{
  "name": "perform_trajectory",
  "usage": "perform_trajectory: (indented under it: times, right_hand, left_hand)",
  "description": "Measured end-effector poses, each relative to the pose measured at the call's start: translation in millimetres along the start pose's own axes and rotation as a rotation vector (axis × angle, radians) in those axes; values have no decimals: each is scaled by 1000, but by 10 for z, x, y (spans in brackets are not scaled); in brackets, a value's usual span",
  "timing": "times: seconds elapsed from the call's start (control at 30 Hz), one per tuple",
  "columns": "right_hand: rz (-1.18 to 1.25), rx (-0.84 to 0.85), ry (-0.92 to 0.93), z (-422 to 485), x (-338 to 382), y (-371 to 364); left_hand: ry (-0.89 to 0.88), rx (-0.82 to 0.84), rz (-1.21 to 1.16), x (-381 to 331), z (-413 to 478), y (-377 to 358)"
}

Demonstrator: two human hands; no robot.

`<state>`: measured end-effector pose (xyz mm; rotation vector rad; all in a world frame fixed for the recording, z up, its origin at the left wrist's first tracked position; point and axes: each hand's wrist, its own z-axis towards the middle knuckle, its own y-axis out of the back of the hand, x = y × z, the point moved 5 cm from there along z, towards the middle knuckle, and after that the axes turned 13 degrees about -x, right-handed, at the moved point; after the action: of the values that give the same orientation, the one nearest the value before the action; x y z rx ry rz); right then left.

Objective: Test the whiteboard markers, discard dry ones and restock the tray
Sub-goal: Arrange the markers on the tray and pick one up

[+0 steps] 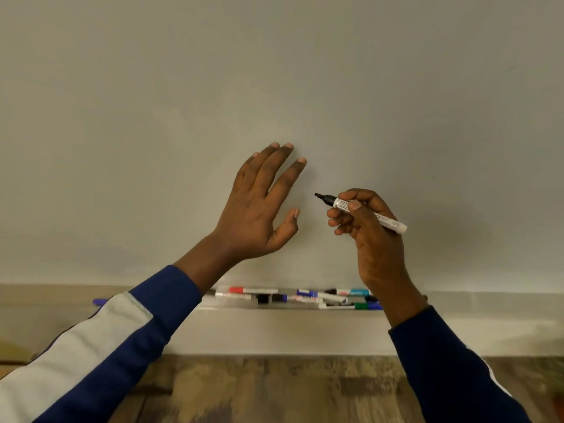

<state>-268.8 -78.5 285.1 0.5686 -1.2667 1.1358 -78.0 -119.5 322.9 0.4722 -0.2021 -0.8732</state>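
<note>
Left sleeve [91,355] nearest | left hand [256,215] spread wide by whiteboard [274,71] | right hand [366,233] pinching uncapped black marker [331,201] | I plan: land tip squarely, one steady stroke, judge ink.

left hand [259,209] left of right hand [370,236] with marker [360,210]; whiteboard [274,87] behind both; tray [274,306] of markers [293,297] below

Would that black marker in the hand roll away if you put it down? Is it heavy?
It would probably roll: the black marker has a round, smooth barrel. It looks light, since the right hand holds it with just thumb and fingers. It seems stiff: both ends stick out straight.
</note>
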Motion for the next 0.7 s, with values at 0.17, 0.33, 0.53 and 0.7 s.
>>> perform_trajectory:
  times: [0.17, 0.33, 0.53, 0.7]
  right_hand:
    - [-64, -13, -98, -164, -424, 149]
    - [-113, -21, -224, -362, -835, 300]
    - [-132, -36, -419, -611, -1336, 432]
    - [-186, -35, -527, -794, -1686, 494]
  left_hand:
    - [34, 107, -35, 14, -446, -154]
    - [84, 167, -58, 78, -962, -296]
    - [171, 391, 9, 211, -1906, -654]
    - [274, 629, 56, 298, -2545, -964]
